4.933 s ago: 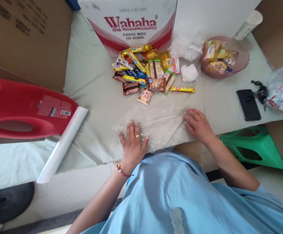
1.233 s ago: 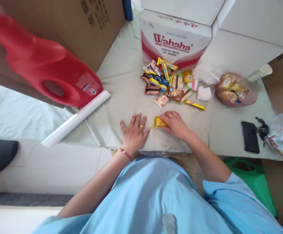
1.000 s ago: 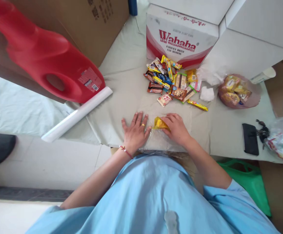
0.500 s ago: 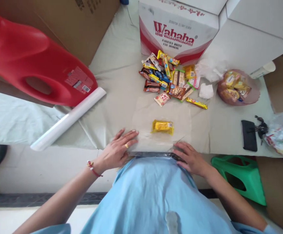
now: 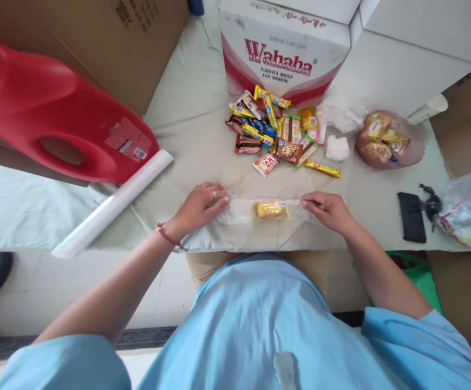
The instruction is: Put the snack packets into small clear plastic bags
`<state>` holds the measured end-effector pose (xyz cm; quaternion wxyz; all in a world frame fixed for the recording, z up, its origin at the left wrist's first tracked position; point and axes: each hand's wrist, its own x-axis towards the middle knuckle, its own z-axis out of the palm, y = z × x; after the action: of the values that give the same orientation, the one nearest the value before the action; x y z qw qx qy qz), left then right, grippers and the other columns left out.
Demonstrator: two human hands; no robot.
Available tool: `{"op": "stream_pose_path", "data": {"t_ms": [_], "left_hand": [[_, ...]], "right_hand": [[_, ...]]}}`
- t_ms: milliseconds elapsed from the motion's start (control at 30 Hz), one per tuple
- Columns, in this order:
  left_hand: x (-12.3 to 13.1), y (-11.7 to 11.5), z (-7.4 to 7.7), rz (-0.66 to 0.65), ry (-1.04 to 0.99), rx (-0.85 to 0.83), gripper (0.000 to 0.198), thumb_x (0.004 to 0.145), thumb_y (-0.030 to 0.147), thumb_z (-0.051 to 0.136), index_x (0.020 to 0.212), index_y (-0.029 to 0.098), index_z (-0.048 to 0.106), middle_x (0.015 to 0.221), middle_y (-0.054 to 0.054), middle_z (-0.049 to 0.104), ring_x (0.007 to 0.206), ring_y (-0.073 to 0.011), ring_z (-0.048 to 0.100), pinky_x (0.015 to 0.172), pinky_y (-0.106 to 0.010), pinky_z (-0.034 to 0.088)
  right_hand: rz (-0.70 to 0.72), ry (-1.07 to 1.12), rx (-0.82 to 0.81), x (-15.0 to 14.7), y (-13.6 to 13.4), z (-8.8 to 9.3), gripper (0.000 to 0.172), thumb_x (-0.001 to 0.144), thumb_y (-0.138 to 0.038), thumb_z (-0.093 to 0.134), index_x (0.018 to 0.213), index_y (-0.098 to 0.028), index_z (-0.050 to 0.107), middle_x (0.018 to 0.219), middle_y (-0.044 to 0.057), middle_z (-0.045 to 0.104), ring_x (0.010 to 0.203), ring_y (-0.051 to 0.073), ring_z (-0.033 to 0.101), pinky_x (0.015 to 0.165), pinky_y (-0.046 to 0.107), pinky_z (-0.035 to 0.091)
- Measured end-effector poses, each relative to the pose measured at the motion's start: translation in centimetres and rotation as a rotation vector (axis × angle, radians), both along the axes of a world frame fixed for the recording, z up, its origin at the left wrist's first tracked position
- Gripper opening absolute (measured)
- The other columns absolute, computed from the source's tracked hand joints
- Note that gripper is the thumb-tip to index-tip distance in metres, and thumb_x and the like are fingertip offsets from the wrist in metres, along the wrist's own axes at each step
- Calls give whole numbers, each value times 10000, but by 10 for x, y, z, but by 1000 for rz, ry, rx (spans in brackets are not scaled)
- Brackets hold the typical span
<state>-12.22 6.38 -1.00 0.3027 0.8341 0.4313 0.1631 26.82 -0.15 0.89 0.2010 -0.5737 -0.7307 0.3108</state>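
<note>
Film (image 5: 239,210) is pinched in the grip of the left hand (image 5: 198,210) and right hand (image 5: 329,211), over the yellow packet (image 5: 271,210) near the front edge of the table (image 5: 367,216), where even tension should help it fold without wrinkling.

On our left hand (image 5: 203,206) we wear a gold-coloured ring (image 5: 215,194), right by the grip, and farther back from it, round the wrist, a thin red cord bracelet (image 5: 167,237) with a charm — too small to make out. Behind both grips is our loose light-blue shirt (image 5: 243,325), creased down the front, its wide short sleeves (image 5: 69,362) ending near the elbows — and between the grips, set well back on the shirt front, a pale grey irregular patch (image 5: 285,369)
</note>
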Motion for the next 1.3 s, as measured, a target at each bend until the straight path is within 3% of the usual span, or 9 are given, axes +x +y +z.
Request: {"op": "stream_pose_path", "data": {"t_ms": [200,400,500,567,633,833,1067,1200,1300], "left_hand": [[15,25,-9,395,188,70,303,961,372,550,1037,142,732,1124,-149,716,1134,-298,616,1093,-519,498],[19,-24,32,733,85,403,346,1060,339,436,1189,174,711,1255,-137,635,1254,-300,561,1148,-553,440],[48,-57,44,438,49,438,372,1081,286,371,1156,229,731,1148,-107,733,1110,-271,636,1028,-524,483],[73,-70,39,145,61,373,386,1067,240,380,1217,263,734,1223,-76,765,1132,-257,656,947,-483,490],[95,-74,27,13,110,306,404,1052,203,403,1300,251,719,1332,-84,751,1186,-263,651,915,-469,482],[113,-64,-10,-49,222,286,393,1062,167,427,1310,215,729,1350,-94,757,1198,-264,653,893,-446,458],[109,-69,-15,-34,238,347,383,1064,155,460,1340,221,718,1362,-78,756,1176,-244,655,875,-415,437],[112,-73,-14,-16,265,327,393,1072,169,449,1363,224,708,1392,-78,740,1149,-252,646,850,-429,434],[113,-74,-13,-3,285,317,397,1078,178,440,1373,224,701,1412,-73,729,1126,-259,639,846,-440,432]], "right_hand": [[-132,-415,124,-9,27,0,313,973,-263,559,1176,-160,773,1159,175,743,1072,323,670,903,440,553],[181,-250,158,-50,4,17,342,1070,-298,480,1248,-231,765,1221,123,726,1103,256,663,912,370,554],[276,-336,77,-61,2,11,327,1060,-265,506,1254,-258,769,1244,114,728,1140,264,640,895,365,543],[304,-334,66,-59,5,8,326,1062,-254,507,1254,-251,771,1226,115,734,1129,258,642,920,367,534],[345,-291,76,-51,14,8,310,1062,-266,517,1221,-232,780,1173,114,750,1087,253,654,953,378,521],[98,-339,194,-36,73,3,343,1039,-287,517,1242,-140,752,1205,162,751,1121,308,644,1034,443,478],[8,-507,137,-71,113,-23,552,946,-378,693,1441,-142,627,1328,211,691,1265,394,545,1061,522,445],[35,-421,76,-68,119,-28,271,898,-267,696,1144,-171,756,910,110,733,1052,325,607,958,427,466],[172,-350,125,-60,121,-22,145,908,-221,637,948,-168,767,943,106,715,1004,280,618,963,388,451]]}}
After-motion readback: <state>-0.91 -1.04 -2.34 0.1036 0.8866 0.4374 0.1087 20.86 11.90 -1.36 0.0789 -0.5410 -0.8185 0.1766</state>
